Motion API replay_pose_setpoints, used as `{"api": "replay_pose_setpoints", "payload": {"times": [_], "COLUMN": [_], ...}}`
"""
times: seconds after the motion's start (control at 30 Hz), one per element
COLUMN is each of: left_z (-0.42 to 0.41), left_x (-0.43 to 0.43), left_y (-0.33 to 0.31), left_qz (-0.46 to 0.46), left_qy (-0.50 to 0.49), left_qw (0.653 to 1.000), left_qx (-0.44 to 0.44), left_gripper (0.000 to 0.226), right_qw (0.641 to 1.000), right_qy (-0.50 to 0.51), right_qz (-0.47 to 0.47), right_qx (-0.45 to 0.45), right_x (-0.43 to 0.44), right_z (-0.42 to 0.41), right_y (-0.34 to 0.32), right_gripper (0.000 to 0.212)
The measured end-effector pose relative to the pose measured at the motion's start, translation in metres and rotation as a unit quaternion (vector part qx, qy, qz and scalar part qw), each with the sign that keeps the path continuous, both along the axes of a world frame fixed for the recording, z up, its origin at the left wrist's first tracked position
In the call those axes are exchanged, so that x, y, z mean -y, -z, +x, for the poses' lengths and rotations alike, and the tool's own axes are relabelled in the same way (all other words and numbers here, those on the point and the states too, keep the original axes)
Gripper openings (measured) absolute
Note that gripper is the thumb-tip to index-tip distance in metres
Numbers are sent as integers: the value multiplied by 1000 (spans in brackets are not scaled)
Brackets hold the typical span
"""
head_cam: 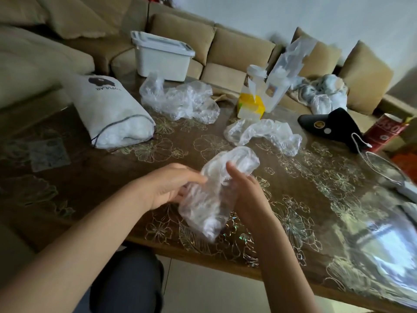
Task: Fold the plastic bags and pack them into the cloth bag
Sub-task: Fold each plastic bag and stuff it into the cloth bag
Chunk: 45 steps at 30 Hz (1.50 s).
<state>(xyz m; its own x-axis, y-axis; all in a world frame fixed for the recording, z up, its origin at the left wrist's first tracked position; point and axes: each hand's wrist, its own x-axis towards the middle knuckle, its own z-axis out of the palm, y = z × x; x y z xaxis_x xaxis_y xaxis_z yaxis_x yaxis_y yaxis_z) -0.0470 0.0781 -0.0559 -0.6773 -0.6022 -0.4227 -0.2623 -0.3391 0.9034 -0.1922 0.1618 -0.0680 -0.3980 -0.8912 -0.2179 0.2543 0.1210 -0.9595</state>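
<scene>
In the head view the person is mid-fold, with the left hand (171, 186) and right hand (246, 193) both gripping one crinkly, see-through plastic bag (203, 206) just above the near edge of the glossy, flower-patterned worktop (90, 181). The next move is probably calling for squashing it flatter, then reaching far left to the bulging white cloth bag (112, 114). A crumpled bag pile (180, 98) and a thin loose bag (264, 132) are lying beyond, waiting.

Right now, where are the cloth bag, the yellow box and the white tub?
cloth bag (108, 107), head view, middle of its side.
yellow box (248, 104), head view, its front face.
white tub (162, 62), head view, its front wall.
</scene>
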Motion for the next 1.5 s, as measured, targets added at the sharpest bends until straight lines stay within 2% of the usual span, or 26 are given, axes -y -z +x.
{"api": "replay_pose_setpoints", "payload": {"times": [0.07,0.1,0.2,0.27,0.37,0.47,0.57,0.7,0.8,0.93,1.0,1.13,1.33,1.5], "left_z": [1,0,-10,-18,-33,-52,-67,-92,-106,-113,-110,-107,-103,-97], "left_x": [4,7,20,31,53,84,105,119,128,135,136,140,144,144], "left_y": [3,5,8,12,17,19,19,33,37,44,46,46,38,29], "left_qz": [39,43,17,-23,-115,-183,-219,-188,-193,-218,-233,-186,-47,46], "left_qy": [21,6,-55,-71,-88,-103,-110,-112,-100,-119,-116,-122,-141,-124], "left_qw": [999,998,995,995,989,978,969,974,972,966,963,970,984,981], "left_qx": [-25,-41,-78,-69,-27,6,5,-59,-89,-79,-75,-101,-99,-144], "left_gripper": [28,35,49,38,6,8,1,14,6,14,17,19,14,23], "right_qw": [999,998,989,988,989,986,982,987,989,991,991,991,992,992], "right_qy": [-27,-52,-114,-125,-129,-157,-165,-136,-128,-120,-116,-109,-66,-39], "right_qz": [20,20,3,2,24,42,44,-15,-40,-54,-58,-81,-99,-93], "right_qx": [-30,-41,-92,-95,-71,-36,-87,-85,-56,17,12,6,-27,-71], "right_x": [10,13,26,35,54,79,97,109,116,123,123,123,124,123], "right_z": [-7,-7,-6,-8,-21,-47,-64,-76,-82,-89,-90,-92,-88,-87], "right_y": [-3,-5,-8,-8,-4,-4,-1,10,14,22,25,29,32,32], "right_gripper": [24,18,17,14,10,10,6,9,11,15,14,13,45,53]}}
